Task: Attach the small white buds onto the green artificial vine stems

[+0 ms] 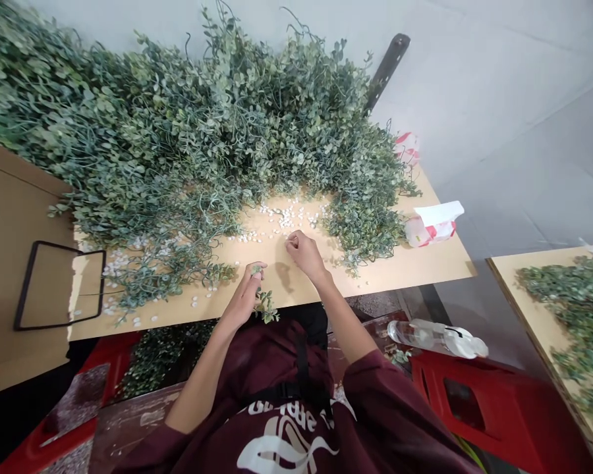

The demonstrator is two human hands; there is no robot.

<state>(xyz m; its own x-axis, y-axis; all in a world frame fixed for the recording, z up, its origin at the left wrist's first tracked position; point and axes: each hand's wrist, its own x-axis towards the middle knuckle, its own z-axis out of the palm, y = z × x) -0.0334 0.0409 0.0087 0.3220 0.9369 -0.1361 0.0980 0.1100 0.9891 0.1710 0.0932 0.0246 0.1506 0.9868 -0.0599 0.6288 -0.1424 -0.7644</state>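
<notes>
My left hand (247, 293) is closed around an artificial leaf sprig (267, 307), whose green leaves hang below the fingers by the table's front edge. A bit of leaf also shows at its fingertips. To the right, my right hand (304, 255) is pinched just above the tabletop; what its fingertips hold, if anything, is too small to make out. Right beyond it lie scattered small white pieces (285, 217). A large heap of artificial greenery (217, 125) covers the back of the table, and more stems (153, 280) spread to the left of my left hand.
The wooden table (425, 263) carries a tissue pack (431, 227) on the right. A cardboard box (20, 243) stands at the left. Below are a clear plastic bottle (437, 338) and a red stool (499, 408). Another table (514, 276) with greenery is at far right.
</notes>
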